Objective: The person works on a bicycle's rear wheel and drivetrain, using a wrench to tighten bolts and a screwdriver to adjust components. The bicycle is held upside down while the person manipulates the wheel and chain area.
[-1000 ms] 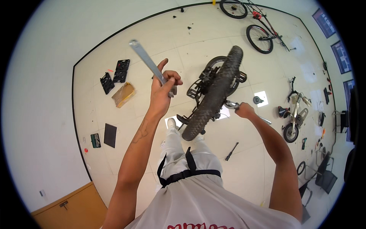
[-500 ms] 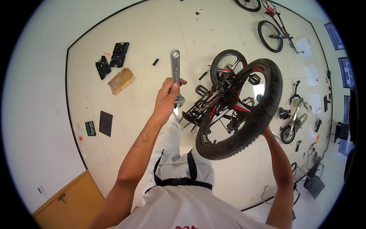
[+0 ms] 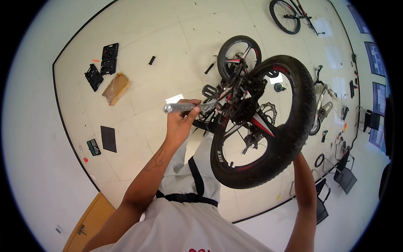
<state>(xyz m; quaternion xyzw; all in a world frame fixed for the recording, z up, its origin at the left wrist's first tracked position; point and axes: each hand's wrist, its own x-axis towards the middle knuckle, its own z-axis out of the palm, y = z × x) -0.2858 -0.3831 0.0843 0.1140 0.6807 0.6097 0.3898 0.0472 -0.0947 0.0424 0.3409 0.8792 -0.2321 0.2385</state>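
My left hand (image 3: 180, 121) grips a silver adjustable wrench (image 3: 176, 107), held horizontally with its head among the dark parts at the centre of a black bicycle. Whether the jaws touch a part I cannot tell. The bicycle's fat-tyred wheel (image 3: 254, 176), with red-and-black spokes and a brake disc (image 3: 268, 113), is raised toward me in the middle right of the view. A pedal (image 3: 210, 91) is just above the wrench, and the other wheel (image 3: 239, 42) lies farther back. My right forearm (image 3: 305, 185) rises behind the raised tyre, which hides that hand.
Open black tool cases (image 3: 109, 58), a yellow package (image 3: 115, 88), a dark mat (image 3: 108, 138) and a green case (image 3: 93, 147) lie left. Another bicycle (image 3: 285, 19) is at top right; a small silver two-wheeler (image 3: 324, 109) and chairs (image 3: 345, 179) stand right.
The bicycle's wheel has swung from edge-on to showing its side, higher and rightward. My left hand has turned the wrench from upright to horizontal, onto the bicycle. My right hand went behind the tyre.
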